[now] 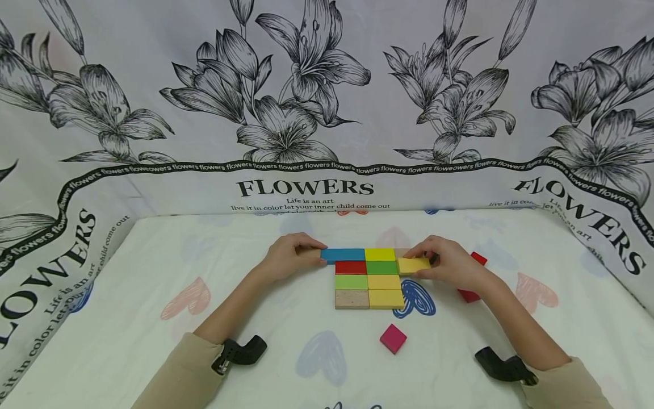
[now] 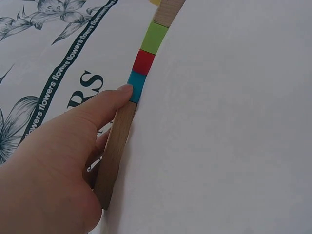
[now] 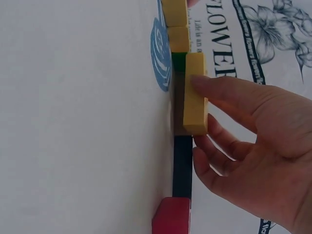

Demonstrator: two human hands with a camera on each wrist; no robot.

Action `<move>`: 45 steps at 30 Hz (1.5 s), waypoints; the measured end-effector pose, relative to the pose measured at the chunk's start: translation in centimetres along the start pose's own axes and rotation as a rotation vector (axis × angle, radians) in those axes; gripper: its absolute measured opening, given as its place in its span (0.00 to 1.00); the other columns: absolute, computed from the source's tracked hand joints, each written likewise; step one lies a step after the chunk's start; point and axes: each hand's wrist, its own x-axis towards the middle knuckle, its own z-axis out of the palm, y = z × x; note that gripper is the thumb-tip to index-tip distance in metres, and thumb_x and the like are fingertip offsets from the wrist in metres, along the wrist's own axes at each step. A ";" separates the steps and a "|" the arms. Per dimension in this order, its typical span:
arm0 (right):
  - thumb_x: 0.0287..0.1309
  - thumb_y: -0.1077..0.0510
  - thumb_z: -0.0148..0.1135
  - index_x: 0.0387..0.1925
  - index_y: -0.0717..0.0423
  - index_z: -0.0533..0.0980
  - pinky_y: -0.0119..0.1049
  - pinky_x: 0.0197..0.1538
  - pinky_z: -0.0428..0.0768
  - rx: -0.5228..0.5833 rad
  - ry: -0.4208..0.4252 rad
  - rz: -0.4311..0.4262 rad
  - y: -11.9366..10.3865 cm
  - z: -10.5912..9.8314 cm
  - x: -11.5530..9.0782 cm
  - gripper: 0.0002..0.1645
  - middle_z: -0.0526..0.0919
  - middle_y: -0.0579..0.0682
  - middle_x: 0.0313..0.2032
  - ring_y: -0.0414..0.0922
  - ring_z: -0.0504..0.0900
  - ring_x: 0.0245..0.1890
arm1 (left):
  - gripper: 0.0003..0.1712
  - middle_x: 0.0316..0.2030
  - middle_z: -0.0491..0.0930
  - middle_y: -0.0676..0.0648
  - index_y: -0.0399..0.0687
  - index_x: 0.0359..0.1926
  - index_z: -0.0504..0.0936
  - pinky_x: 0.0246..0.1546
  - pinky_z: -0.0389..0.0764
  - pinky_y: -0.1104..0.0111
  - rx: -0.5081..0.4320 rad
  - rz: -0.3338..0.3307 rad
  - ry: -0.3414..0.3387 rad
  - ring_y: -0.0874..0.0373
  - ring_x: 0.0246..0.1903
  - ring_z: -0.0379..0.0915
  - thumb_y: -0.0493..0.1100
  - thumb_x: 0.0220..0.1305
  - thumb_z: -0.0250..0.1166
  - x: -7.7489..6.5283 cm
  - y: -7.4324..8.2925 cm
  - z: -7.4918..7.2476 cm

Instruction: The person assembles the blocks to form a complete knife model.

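At the upper left of a flat layout of colored wooden blocks, my left hand (image 1: pixel 292 257) pinches the left end of a long blue block (image 1: pixel 347 255). A plain wooden block (image 2: pixel 117 146) adjoins it inside that hand, mostly hidden in the head view. My right hand (image 1: pixel 449 262) holds a yellow block (image 1: pixel 414 265) between thumb and fingers at the layout's right side. That block lies in front of a plain wood block (image 3: pixel 179 102), next to the green block (image 1: pixel 382 267). A red block (image 1: pixel 350 267) and a light green block (image 1: pixel 351 282) lie below the blue one.
A loose red block (image 1: pixel 393 339) lies in front of the layout. Two more red pieces, one farther back (image 1: pixel 478 258) and one nearer (image 1: pixel 469 295), sit beside the right forearm. A dark block (image 3: pixel 182 165) shows under the right fingers. Flower-printed cloth (image 1: pixel 306 187) rises behind.
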 end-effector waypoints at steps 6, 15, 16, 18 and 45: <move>0.55 0.63 0.80 0.54 0.59 0.87 0.28 0.40 0.75 -0.012 0.002 0.003 0.2 0.3 0.1 0.23 0.76 0.50 0.38 0.49 0.72 0.44 | 0.20 0.49 0.87 0.55 0.59 0.53 0.92 0.55 0.72 0.60 0.005 -0.002 0.001 0.56 0.50 0.75 0.52 0.59 0.79 0.0 -0.2 0.0; 0.55 0.61 0.81 0.55 0.57 0.87 0.29 0.37 0.73 -0.040 -0.005 0.020 0.1 0.5 0.2 0.24 0.76 0.50 0.39 0.48 0.72 0.41 | 0.20 0.49 0.87 0.55 0.59 0.53 0.92 0.55 0.72 0.60 0.005 0.001 0.001 0.56 0.50 0.75 0.52 0.59 0.79 0.0 -0.2 0.0; 0.55 0.61 0.81 0.55 0.57 0.87 0.30 0.37 0.73 -0.040 -0.005 0.018 0.1 0.5 0.2 0.25 0.76 0.50 0.39 0.48 0.72 0.40 | 0.20 0.49 0.87 0.55 0.59 0.53 0.92 0.55 0.73 0.60 0.005 0.002 0.001 0.56 0.50 0.75 0.52 0.59 0.79 0.0 -0.2 0.0; 0.54 0.60 0.81 0.55 0.58 0.86 0.30 0.37 0.73 -0.039 -0.006 0.016 0.0 0.5 0.1 0.25 0.77 0.50 0.39 0.47 0.72 0.40 | 0.20 0.49 0.87 0.55 0.59 0.53 0.92 0.55 0.73 0.60 0.008 0.003 0.003 0.56 0.50 0.75 0.52 0.59 0.79 0.0 -0.2 0.0; 0.57 0.61 0.78 0.57 0.60 0.83 0.31 0.35 0.80 -0.020 0.048 0.036 0.3 -1.7 -0.7 0.25 0.82 0.54 0.43 0.46 0.78 0.37 | 0.20 0.48 0.87 0.55 0.57 0.53 0.92 0.53 0.73 0.60 0.002 0.022 -0.002 0.56 0.48 0.75 0.51 0.60 0.78 0.1 -0.1 -0.1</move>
